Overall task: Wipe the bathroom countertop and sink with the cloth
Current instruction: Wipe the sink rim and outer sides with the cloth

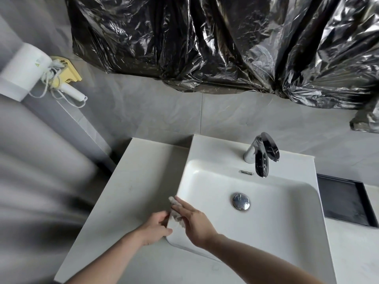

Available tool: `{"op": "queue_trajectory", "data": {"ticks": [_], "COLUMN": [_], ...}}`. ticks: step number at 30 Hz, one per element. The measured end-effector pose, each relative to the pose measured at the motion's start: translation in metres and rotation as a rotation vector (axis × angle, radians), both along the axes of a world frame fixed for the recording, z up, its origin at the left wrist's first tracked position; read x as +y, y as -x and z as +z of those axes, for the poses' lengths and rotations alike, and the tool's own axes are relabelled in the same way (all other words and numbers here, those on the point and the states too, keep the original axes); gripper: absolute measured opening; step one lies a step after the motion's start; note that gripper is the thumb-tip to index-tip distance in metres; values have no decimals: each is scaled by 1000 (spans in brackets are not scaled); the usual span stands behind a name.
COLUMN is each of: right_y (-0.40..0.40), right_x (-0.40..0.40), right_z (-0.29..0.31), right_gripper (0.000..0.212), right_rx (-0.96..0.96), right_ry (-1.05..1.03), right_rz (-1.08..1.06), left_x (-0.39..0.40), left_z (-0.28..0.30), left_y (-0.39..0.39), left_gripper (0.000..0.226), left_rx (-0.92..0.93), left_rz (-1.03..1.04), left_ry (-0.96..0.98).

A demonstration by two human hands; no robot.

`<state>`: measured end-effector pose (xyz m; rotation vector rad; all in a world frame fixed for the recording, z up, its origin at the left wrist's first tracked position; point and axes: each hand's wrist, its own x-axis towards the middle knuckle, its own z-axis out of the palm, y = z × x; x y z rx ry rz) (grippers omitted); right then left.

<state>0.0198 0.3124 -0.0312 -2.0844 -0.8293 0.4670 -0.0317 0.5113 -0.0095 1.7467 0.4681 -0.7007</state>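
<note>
A white rectangular sink sits on a pale countertop, with a chrome drain plug in the bowl. A small grey-white cloth lies over the sink's left rim near its front corner. My right hand presses the cloth against the rim with straight fingers. My left hand sits on the outer side of the same rim, its fingers curled round the cloth's lower end. Most of the cloth is hidden between the two hands.
A chrome faucet stands at the sink's back edge. A black recessed tray lies to the right. A white hair dryer hangs on the left wall. Black plastic sheeting covers the wall above.
</note>
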Motion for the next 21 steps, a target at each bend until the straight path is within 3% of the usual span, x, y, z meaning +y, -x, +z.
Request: {"op": "queue_trajectory", "data": {"ticks": [5, 9, 12, 16, 19, 21], "right_y": [-49, -108, -111, -65, -23, 11], "right_x": [-1, 8, 25, 46, 24, 5], "right_z": [-6, 10, 14, 3, -7, -10], "right_gripper": [68, 39, 53, 32, 59, 54], "right_rx": [15, 8, 68, 206, 195, 216], "right_ry": [10, 67, 100, 68, 101, 118], "right_rz": [-292, -468, -441, -403, -329, -190], "left_x": [-3, -2, -4, -5, -3, -2], "left_z": [3, 9, 14, 10, 5, 0], "left_y": [9, 9, 9, 11, 12, 13], "left_gripper": [39, 41, 39, 39, 43, 44], "left_rx": [5, 14, 22, 7, -7, -19], "left_rz": [-4, -44, -37, -2, -7, -14], "left_ry": [-18, -35, -20, 10, 42, 39]}}
